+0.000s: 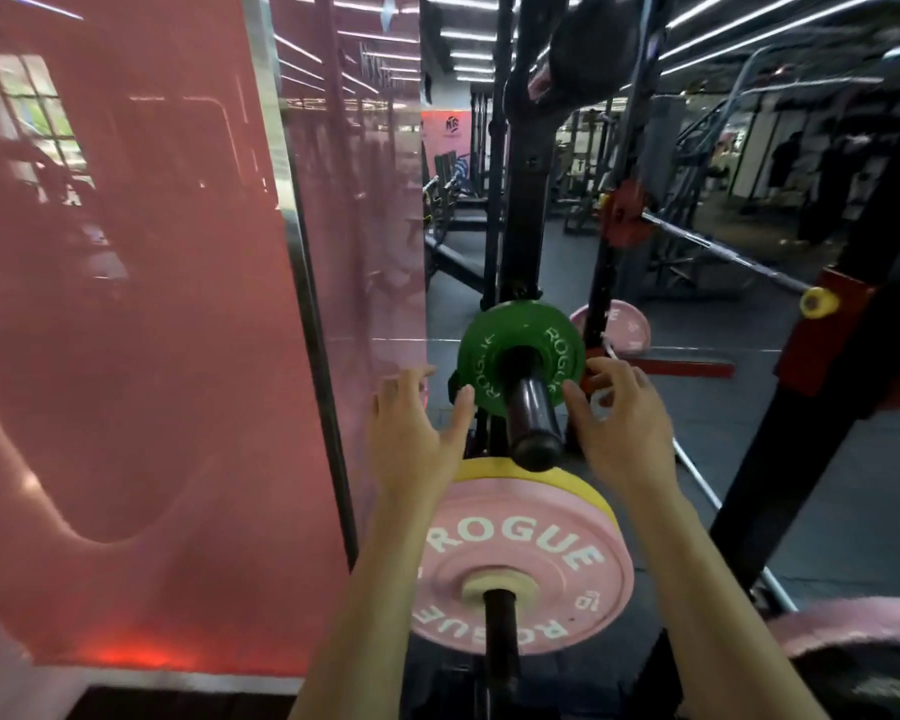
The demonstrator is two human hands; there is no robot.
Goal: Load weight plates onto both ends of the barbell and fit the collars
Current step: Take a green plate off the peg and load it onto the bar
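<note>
A green Rogue plate (pixel 521 356) sits on the dark barbell sleeve (pixel 528 402), whose rounded end points toward me. My left hand (pixel 411 433) is just left of the plate, fingers straight and spread, thumb at the plate's lower left rim. My right hand (pixel 619 423) is just right of it. Its thumb touches the plate's lower right face and its fingers curl loosely beside the rim, holding nothing. No collar shows on the sleeve.
Below the sleeve, a pink Rogue plate (pixel 520 563) with a yellow plate (pixel 489 467) behind it hangs on a storage peg (pixel 500 631). Another pink plate (pixel 627 324) leans by the black rack upright (pixel 520 200). A glossy pink panel (pixel 152 304) stands close on the left.
</note>
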